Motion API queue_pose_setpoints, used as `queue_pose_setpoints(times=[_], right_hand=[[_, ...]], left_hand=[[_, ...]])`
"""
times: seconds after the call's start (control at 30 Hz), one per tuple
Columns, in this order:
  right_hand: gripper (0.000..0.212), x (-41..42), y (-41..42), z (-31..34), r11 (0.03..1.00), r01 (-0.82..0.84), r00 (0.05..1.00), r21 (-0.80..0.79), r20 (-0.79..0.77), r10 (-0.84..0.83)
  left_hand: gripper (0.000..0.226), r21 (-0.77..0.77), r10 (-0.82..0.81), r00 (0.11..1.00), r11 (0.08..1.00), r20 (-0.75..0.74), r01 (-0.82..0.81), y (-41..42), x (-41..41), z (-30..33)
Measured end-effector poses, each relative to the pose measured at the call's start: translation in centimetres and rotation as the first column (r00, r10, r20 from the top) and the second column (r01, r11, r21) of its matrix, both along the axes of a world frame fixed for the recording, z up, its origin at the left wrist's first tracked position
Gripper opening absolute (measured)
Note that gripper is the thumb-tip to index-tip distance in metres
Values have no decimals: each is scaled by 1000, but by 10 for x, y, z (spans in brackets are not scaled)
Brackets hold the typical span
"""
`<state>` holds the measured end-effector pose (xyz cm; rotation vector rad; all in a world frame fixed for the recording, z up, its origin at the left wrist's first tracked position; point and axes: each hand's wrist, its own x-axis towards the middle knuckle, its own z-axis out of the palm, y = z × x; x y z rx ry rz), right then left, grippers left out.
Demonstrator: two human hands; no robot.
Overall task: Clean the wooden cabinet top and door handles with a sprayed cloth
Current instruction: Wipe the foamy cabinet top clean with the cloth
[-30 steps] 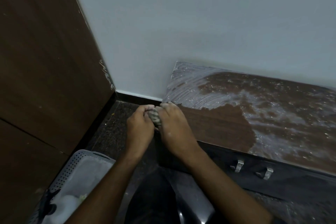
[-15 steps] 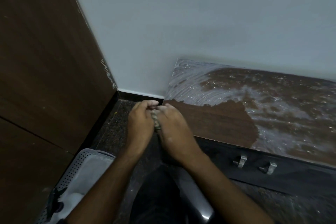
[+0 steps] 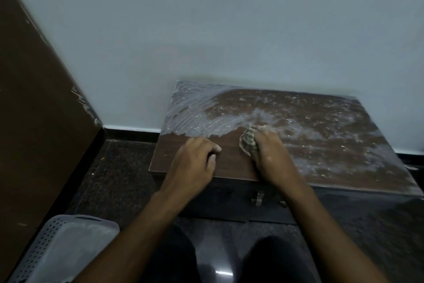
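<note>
A second ago both my hands were bunched together over the floor at the cabinet's left corner, squeezing the cloth between them. Now they have parted and come up onto the cabinet top, so I judge the wringing or refolding is done and wiping resumes.

Lower left of the frame sits the perforated basket, untouched. At centre, my left hand rests on the clean brown patch, its fingers loosely curled and holding nothing, bracing me, I think. Just right of it my right hand presses the cloth: the wad pokes out past my fingertips and to their left, gripped under curled fingers, right at the edge where the streaky white film begins. That film covers the upper and right of the top. The door handles below the front edge are not yet touched.
</note>
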<state>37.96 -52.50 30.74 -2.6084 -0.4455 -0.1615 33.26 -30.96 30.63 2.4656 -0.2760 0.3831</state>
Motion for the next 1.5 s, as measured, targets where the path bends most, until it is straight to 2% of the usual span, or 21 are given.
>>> queue_pose_setpoints(times=[0.07,0.2,0.4,0.6,0.67,0.73,0.83,1.0,1.07,1.2,1.27,1.43,1.5], right_hand=[[36,-24,15,-6,999,-43,999,3,5,43],[44,-61,12,-13,981,-194,980,18,49,193],[39,-18,-12,-12,1000,13,999,8,38,-13],[45,-66,-6,-12,976,-212,977,57,25,211],[40,-40,-17,-9,983,-170,985,72,20,169],[35,-5,-24,-7,996,-42,999,75,33,40],[40,12,-19,-9,998,59,998,20,32,-60],[43,-56,-6,-13,985,-167,985,41,52,165],[43,-48,-16,-14,979,-199,979,38,43,197],[39,7,-23,-7,1000,21,1000,20,19,-21],[41,12,-17,-4,998,59,998,27,27,-60],[42,-55,-7,-14,986,-158,987,62,46,155],[45,-54,-18,-15,975,-215,976,52,49,212]], left_hand=[[15,43,-3,1000,999,7,2,-7,5,-2],[16,19,-25,1000,1000,12,24,-14,15,-5],[17,34,-44,999,998,13,43,-23,15,-5],[15,73,-38,999,997,7,38,-30,16,-5],[15,81,-43,999,996,11,42,-30,16,-4],[15,82,-47,999,996,10,46,-30,17,-2],[16,93,-44,999,995,4,43,-33,19,0],[16,43,-17,1000,999,-18,18,-35,27,-5],[15,40,-26,1000,999,-13,26,-36,29,-5],[14,36,-48,999,998,-18,48,-40,31,-1],[15,42,-42,999,998,-15,43,-43,34,2],[16,59,-36,999,998,-13,37,-45,40,-1],[16,61,-43,999,997,-14,44,-44,40,-3]])
